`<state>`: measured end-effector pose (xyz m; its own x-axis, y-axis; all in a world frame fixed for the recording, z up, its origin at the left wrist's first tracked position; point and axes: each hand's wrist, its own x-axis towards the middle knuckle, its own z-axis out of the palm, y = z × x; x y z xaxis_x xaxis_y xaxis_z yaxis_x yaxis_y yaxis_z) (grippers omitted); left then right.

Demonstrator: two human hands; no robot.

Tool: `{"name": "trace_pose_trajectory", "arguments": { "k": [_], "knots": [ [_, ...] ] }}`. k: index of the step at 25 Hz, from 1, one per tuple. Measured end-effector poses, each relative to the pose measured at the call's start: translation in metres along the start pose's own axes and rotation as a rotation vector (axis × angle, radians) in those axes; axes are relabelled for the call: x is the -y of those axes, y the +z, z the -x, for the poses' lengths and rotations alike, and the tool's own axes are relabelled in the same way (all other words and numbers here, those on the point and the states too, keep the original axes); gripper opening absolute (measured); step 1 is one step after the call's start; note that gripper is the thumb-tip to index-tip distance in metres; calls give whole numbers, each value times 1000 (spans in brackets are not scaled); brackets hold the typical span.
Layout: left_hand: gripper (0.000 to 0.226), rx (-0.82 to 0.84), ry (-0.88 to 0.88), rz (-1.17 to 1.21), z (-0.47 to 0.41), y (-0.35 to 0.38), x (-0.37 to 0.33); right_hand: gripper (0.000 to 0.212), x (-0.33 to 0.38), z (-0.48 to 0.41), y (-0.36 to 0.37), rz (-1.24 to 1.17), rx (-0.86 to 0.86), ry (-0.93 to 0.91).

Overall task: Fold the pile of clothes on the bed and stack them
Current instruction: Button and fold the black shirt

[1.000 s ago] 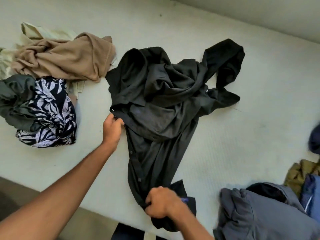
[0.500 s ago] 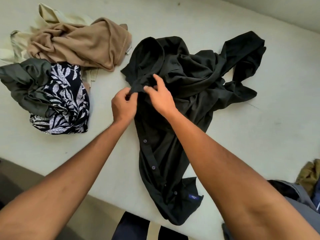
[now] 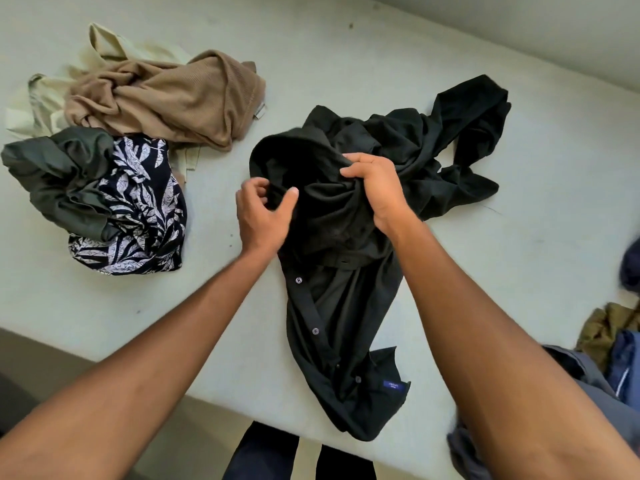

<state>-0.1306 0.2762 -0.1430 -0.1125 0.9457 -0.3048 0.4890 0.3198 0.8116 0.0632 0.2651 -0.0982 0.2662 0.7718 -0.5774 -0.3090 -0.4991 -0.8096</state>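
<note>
A crumpled black button shirt (image 3: 349,306) lies in the middle of the pale bed (image 3: 536,237), its button placket running toward me and a blue label near the hem. My right hand (image 3: 375,188) grips a bunch of the shirt's upper fabric, fingers curled into it. My left hand (image 3: 263,213) is at the shirt's left edge with fingers and thumb curled around the cloth. To the left lies a pile: a tan knit top (image 3: 173,98), a cream garment (image 3: 107,46), an olive garment (image 3: 59,171) and a navy leaf-print piece (image 3: 142,209).
At the right edge lie a grey garment (image 3: 588,382), a blue one (image 3: 627,362), an olive-brown one (image 3: 602,327) and a dark blue one (image 3: 632,265). The bed's near edge runs across the bottom, with my dark trouser legs (image 3: 263,455) below it.
My right hand left the shirt's hem, came up to the collar area and now bunches the upper fabric. My left hand shifted from the placket edge to higher on the shirt.
</note>
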Motion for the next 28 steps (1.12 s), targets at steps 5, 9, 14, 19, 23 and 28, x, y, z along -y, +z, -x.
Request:
{"name": "trace_pose_trajectory", "arguments": {
  "k": [5, 9, 14, 19, 23, 28],
  "knots": [
    [101, 171, -182, -200, -51, -1, 12, 24, -7, 21, -29, -127, -5, 37],
    [23, 144, 30, -225, -62, -12, 6, 20, -13, 34, -58, -105, -155, -63],
    [23, 162, 413, -481, -37, -32, -7, 11, -25, 64, -84, 254, -437, -225],
    [25, 222, 636, -415, 14, -59, -15, 40, -39, 106, -91, 653, -208, -178],
    [13, 734, 532, -472, 100, -69, 0, 26, -96, 151, -67, 1141, -34, 5],
    [14, 920, 281, -839, 173, -84, 62, 29, -171, 244, -48, 1144, 7, 178]
  ]
}}
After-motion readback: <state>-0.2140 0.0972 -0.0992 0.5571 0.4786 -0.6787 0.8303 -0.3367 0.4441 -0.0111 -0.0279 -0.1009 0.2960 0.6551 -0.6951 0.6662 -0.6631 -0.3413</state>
